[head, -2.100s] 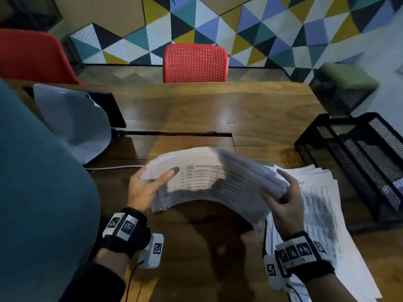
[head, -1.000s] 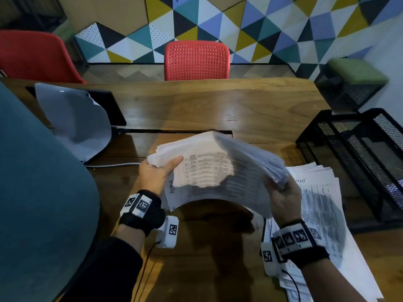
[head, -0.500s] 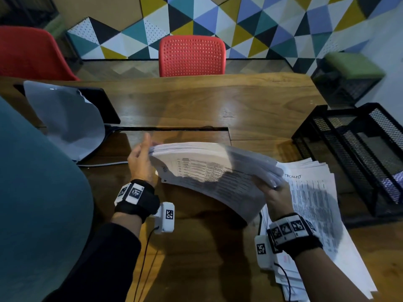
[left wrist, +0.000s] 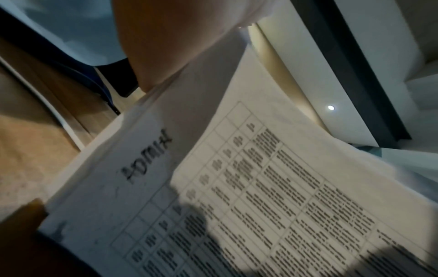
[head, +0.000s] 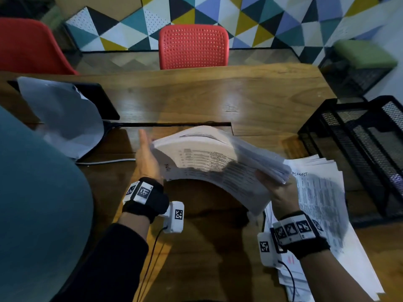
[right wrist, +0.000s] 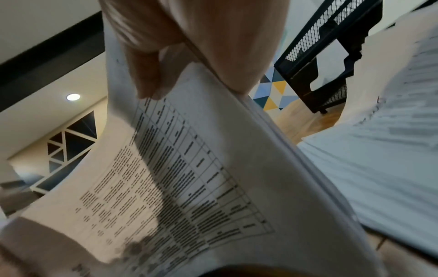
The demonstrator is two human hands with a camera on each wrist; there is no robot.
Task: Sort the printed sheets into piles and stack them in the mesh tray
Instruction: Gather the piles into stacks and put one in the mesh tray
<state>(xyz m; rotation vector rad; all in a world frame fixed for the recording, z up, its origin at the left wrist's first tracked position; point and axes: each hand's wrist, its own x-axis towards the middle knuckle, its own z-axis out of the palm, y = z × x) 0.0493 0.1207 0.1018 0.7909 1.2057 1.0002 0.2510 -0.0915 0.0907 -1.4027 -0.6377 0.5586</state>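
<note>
A thick stack of printed sheets arches above the wooden table, its top page a printed table with "ADMIN" handwritten near the left edge. My left hand stands flat against the stack's left edge, fingers straight and pointing away from me. My right hand grips the stack's right end, with the fingers on the printed face and the thumb behind. A second fanned pile of printed sheets lies on the table under my right wrist. The black mesh tray stands at the right.
A grey cap lies on a dark tablet at the left, with a white cable beside it. A red chair stands behind the table, with another at far left. A dark slot crosses the tabletop.
My left hand has let go of its thumb-on-top grip and now lies flat against the stack's left edge. The right hand still holds the other end.
</note>
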